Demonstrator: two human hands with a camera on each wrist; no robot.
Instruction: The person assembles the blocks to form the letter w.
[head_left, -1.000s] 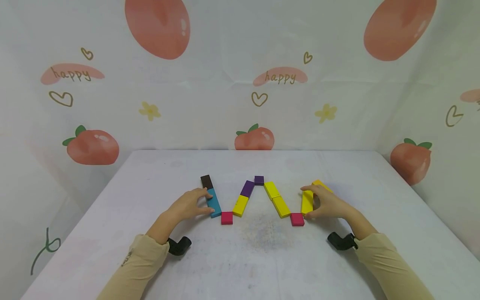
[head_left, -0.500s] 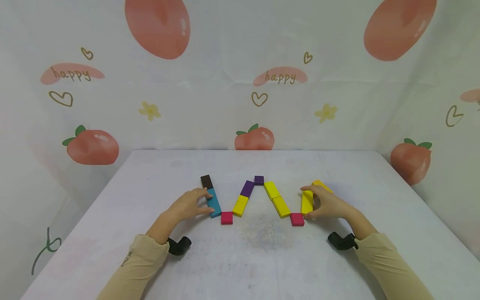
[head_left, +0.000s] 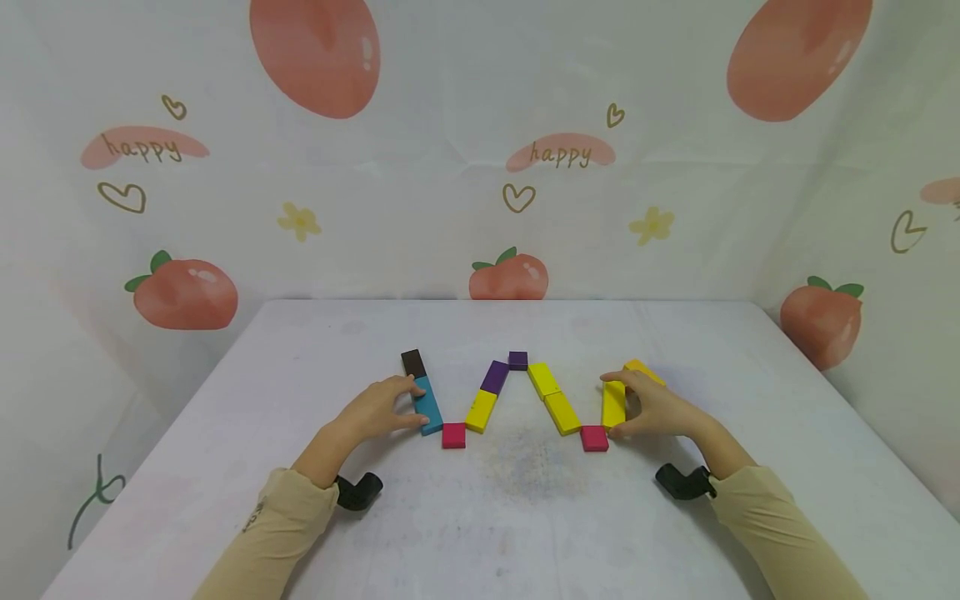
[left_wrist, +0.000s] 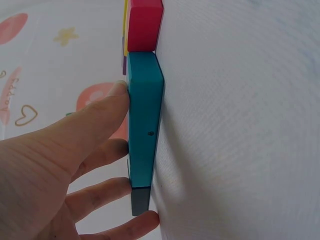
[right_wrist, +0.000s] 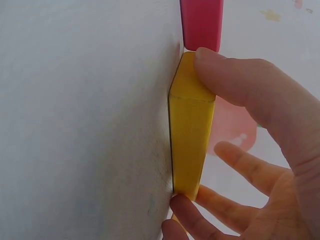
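My left hand (head_left: 378, 408) rests on a flat blue block (head_left: 428, 408), thumb and fingertips along its top. In the left wrist view the blue block (left_wrist: 144, 120) has a dark block (left_wrist: 140, 201) against its far end, where the lower fingers lie. My right hand (head_left: 658, 406) holds a yellow block (head_left: 614, 405) lengthwise. In the right wrist view the thumb presses the near end of that yellow block (right_wrist: 189, 145) and fingertips meet its far end. A red block (head_left: 453, 436) touches the blue one's near corner; another red block (head_left: 595, 439) sits beside the yellow one.
Between the hands, a yellow block (head_left: 481, 412), a purple block (head_left: 495, 378), a small purple square (head_left: 518, 361) and two yellow blocks (head_left: 562, 414) complete a zigzag. An orange-yellow block (head_left: 645, 370) lies behind the right hand. All lie on the white table (head_left: 480, 533) before a printed cloth (head_left: 420, 208).
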